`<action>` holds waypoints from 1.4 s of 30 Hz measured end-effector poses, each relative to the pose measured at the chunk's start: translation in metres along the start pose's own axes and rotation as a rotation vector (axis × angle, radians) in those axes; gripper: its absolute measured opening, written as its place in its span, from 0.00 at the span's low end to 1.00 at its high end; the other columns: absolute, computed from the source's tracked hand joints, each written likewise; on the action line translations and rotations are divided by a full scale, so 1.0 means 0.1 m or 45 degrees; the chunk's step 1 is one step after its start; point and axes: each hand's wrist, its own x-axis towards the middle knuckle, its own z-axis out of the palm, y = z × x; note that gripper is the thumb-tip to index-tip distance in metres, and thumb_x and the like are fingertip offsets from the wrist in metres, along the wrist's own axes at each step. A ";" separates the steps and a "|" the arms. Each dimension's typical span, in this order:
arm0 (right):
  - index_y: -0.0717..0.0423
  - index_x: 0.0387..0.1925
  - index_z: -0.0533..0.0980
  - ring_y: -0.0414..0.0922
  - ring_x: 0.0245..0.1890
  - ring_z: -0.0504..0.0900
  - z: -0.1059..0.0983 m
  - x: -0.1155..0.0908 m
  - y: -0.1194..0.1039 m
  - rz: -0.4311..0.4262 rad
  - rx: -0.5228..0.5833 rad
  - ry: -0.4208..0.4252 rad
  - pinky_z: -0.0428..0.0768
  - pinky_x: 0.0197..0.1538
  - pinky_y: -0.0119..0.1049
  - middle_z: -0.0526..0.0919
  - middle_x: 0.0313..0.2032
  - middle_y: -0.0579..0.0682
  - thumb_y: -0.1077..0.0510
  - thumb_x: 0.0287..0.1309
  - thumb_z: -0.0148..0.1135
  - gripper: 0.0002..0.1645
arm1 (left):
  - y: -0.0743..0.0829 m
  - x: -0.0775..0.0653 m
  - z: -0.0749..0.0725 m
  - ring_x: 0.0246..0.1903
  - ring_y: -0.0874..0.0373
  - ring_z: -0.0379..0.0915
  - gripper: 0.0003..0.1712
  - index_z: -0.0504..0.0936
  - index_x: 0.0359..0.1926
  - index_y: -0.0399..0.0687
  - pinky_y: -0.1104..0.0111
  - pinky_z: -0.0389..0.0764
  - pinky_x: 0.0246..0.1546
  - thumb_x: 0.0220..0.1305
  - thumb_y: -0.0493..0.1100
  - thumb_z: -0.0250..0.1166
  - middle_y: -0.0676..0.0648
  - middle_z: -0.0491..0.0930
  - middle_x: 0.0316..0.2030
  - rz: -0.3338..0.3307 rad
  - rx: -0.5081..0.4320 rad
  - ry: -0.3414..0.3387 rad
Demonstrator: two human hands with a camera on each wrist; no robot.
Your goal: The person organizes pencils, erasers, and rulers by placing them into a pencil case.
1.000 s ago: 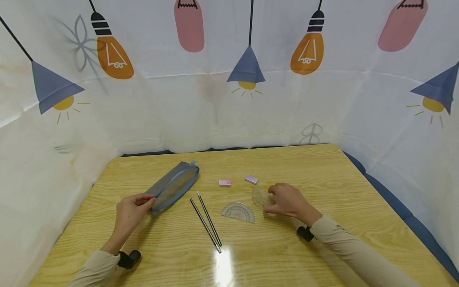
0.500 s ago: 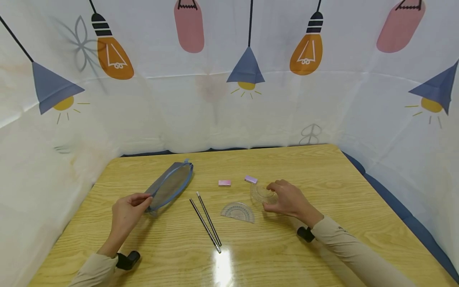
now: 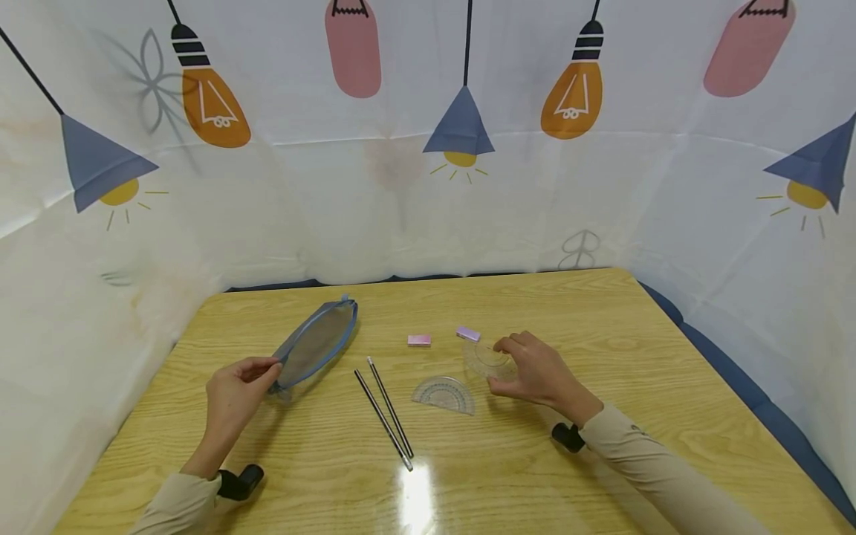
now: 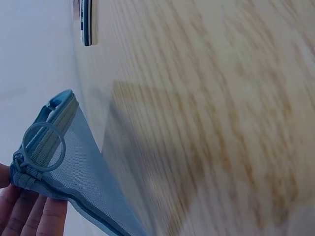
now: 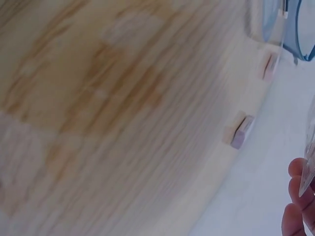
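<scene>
At the left of the head view, my left hand (image 3: 237, 390) pinches the near end of a blue mesh pencil case (image 3: 317, 345) whose zipper opening gapes toward the right. In the left wrist view, a ring zipper pull (image 4: 44, 146) hangs by the fingers (image 4: 51, 216). My right hand (image 3: 538, 371) grips a clear protractor (image 3: 480, 362) by its edge, thumb and fingers spread along it. A second protractor (image 3: 444, 394) lies flat on the table just left of that hand. Between the hands lie two dark pencils, a left one (image 3: 383, 420) and a right one (image 3: 390, 407).
Beyond the protractors lie a pink eraser (image 3: 419, 341) and a purple eraser (image 3: 469, 334). Everything rests on a wood-grain table (image 3: 568, 305). A white printed cloth (image 3: 321, 200) surrounds its back and sides.
My left hand has shifted slightly left with the pencil case, whose opening now gapes wider. My right hand has raised the clear protractor a little and moved it slightly left.
</scene>
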 end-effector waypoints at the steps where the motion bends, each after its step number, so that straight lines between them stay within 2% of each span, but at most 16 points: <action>1: 0.56 0.41 0.80 0.45 0.35 0.78 0.00 0.00 0.00 -0.004 0.004 0.003 0.79 0.32 0.41 0.81 0.36 0.48 0.44 0.45 0.71 0.25 | 0.01 0.00 0.00 0.27 0.73 0.76 0.12 0.87 0.39 0.35 0.76 0.76 0.24 0.62 0.41 0.69 0.42 0.85 0.32 -0.007 -0.007 0.001; 7: 0.57 0.41 0.81 0.47 0.37 0.78 -0.01 0.03 -0.03 -0.031 0.022 0.052 0.79 0.35 0.42 0.81 0.37 0.49 0.45 0.45 0.71 0.25 | 0.04 0.01 0.00 0.26 0.71 0.77 0.13 0.87 0.39 0.34 0.76 0.76 0.22 0.61 0.42 0.70 0.41 0.85 0.32 -0.021 -0.040 0.014; 18: 0.60 0.41 0.82 0.48 0.38 0.78 0.01 0.09 -0.10 -0.045 0.059 0.098 0.80 0.38 0.44 0.83 0.37 0.51 0.47 0.45 0.71 0.25 | 0.09 -0.01 0.04 0.25 0.73 0.76 0.10 0.87 0.38 0.36 0.77 0.76 0.22 0.61 0.41 0.70 0.41 0.85 0.31 0.035 -0.035 0.069; 23: 0.60 0.41 0.82 0.48 0.39 0.78 -0.01 0.12 -0.14 -0.045 0.078 0.104 0.80 0.39 0.44 0.83 0.37 0.51 0.46 0.45 0.71 0.25 | 0.11 0.00 0.06 0.26 0.73 0.76 0.10 0.88 0.38 0.38 0.77 0.76 0.23 0.62 0.43 0.69 0.42 0.85 0.32 0.004 -0.035 0.088; 30: 0.60 0.41 0.82 0.48 0.38 0.78 -0.03 0.19 -0.21 -0.094 0.129 0.120 0.80 0.39 0.44 0.83 0.37 0.51 0.46 0.45 0.72 0.26 | 0.12 0.00 0.06 0.26 0.72 0.77 0.11 0.87 0.38 0.36 0.78 0.76 0.24 0.62 0.42 0.69 0.41 0.85 0.31 0.005 -0.082 0.112; 37: 0.58 0.39 0.83 0.46 0.37 0.78 -0.03 0.26 -0.28 -0.125 0.171 0.121 0.79 0.38 0.44 0.84 0.36 0.50 0.47 0.46 0.72 0.22 | 0.13 0.02 0.08 0.26 0.69 0.78 0.12 0.87 0.39 0.36 0.77 0.77 0.25 0.61 0.42 0.70 0.50 0.85 0.29 -0.065 -0.158 0.123; 42: 0.57 0.40 0.83 0.45 0.36 0.78 -0.03 0.30 -0.33 -0.141 0.195 0.106 0.79 0.38 0.43 0.84 0.37 0.49 0.47 0.46 0.72 0.22 | 0.15 0.04 0.11 0.27 0.70 0.78 0.12 0.87 0.40 0.36 0.77 0.77 0.27 0.61 0.42 0.70 0.49 0.85 0.31 -0.090 -0.201 0.124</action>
